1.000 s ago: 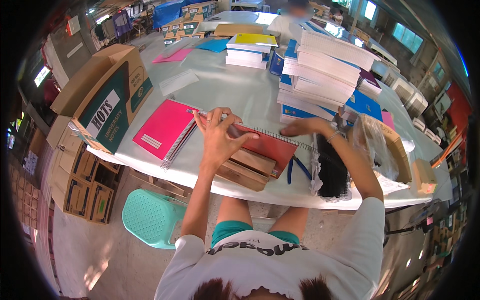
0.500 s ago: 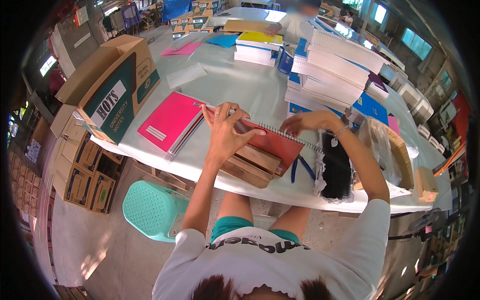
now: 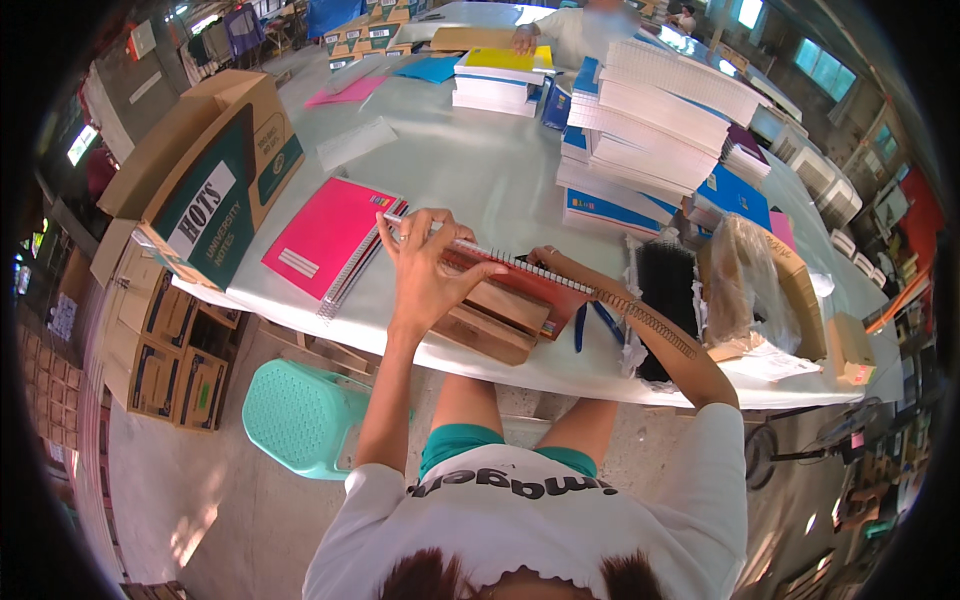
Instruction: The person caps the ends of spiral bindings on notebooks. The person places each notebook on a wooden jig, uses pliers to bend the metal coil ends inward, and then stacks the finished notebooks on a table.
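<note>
Right fingers (image 3: 541, 254) now farther left, behind red notebook (image 3: 533, 288), grip unclear; left fingers (image 3: 486, 271) tight around its top edge.

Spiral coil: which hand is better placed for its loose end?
Probably the right hand: it's nearer the spiral coil's loose end, extending rightward past the red notebook, while the left hand grips the notebook farther left.

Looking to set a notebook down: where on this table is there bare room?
The tabletop is bare between the pink spiral notebook, yellow-topped stack and tall notebook stack. Crowded: around the red spiral notebook, blue pliers, black bundle and cardboard box.
</note>
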Available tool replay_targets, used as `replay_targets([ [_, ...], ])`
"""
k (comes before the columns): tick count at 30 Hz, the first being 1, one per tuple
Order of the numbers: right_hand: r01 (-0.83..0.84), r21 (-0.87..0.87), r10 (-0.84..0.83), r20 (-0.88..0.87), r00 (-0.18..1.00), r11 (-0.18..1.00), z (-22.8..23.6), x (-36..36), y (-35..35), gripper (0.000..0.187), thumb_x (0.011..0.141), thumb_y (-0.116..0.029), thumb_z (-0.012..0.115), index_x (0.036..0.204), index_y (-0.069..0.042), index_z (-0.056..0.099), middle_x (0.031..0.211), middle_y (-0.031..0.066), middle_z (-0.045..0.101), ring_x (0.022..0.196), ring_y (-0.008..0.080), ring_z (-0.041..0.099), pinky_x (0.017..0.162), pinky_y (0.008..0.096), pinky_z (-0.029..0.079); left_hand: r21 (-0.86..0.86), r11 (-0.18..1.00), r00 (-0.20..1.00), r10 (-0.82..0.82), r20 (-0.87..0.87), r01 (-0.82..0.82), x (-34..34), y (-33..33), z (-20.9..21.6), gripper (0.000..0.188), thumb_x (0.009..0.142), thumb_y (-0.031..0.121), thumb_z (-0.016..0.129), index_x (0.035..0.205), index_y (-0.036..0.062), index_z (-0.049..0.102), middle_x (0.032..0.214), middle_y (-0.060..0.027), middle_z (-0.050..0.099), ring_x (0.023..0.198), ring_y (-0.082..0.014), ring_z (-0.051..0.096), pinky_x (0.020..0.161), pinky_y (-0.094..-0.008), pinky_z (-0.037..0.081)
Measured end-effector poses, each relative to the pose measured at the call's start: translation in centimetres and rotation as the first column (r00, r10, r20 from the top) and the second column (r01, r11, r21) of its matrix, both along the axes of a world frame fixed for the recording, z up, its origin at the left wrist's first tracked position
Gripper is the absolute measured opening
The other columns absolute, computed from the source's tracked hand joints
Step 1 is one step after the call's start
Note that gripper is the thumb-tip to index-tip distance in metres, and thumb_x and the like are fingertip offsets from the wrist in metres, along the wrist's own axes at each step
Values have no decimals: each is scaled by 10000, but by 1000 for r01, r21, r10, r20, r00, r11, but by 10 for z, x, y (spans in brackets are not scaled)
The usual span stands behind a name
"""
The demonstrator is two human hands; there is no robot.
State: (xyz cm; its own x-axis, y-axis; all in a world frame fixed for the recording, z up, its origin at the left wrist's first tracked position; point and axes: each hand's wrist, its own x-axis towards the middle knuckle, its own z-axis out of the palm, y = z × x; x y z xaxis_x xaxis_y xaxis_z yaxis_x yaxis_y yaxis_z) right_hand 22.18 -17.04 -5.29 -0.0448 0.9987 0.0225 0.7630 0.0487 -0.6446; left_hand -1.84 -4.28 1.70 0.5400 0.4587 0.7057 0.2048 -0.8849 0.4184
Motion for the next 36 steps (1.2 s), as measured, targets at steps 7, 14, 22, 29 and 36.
replay_targets([
  [7,276,115,-222,-346,912,954,16,10,17,493,814,-113,730,1218,-54,452,1098,100,520,1024,177,519,870,289,444,40,999,994,11,107,-15,9,8,2,442,577,381,886,850,112,665,1199,-88,488,1185,-305,444,1092,-539,171],
  [14,190,421,-23,-370,929,887,114,-29,-6,403,820,-101,728,1178,-6,567,1081,96,575,974,180,562,867,279,457,4,998,993,-65,100,65,14,19,-5,472,569,424,881,821,105,641,1201,-70,504,1193,-278,457,1053,-584,189],
  [22,160,373,-69,-246,967,914,75,-8,-9,467,841,-197,696,1232,19,564,1255,123,570,1161,265,542,959,346,441,-19,999,996,-32,84,34,11,20,-7,515,578,471,864,848,88,652,1125,-58,531,1162,-276,476,1043,-612,193],
  [29,-335,313,100,581,807,889,57,23,-5,359,866,-7,609,1221,39,578,1110,156,631,1004,229,648,820,300,527,-49,998,997,-34,69,37,22,13,1,531,569,481,861,860,86,657,1106,-61,518,1158,-285,469,1040,-617,193],
  [36,-236,514,223,89,971,825,89,-4,3,296,887,-73,607,1167,22,602,1103,116,668,1004,251,631,857,329,488,-63,997,996,-34,85,40,16,14,0,481,570,410,883,867,105,659,1119,-34,524,1135,-267,466,1045,-514,207],
])
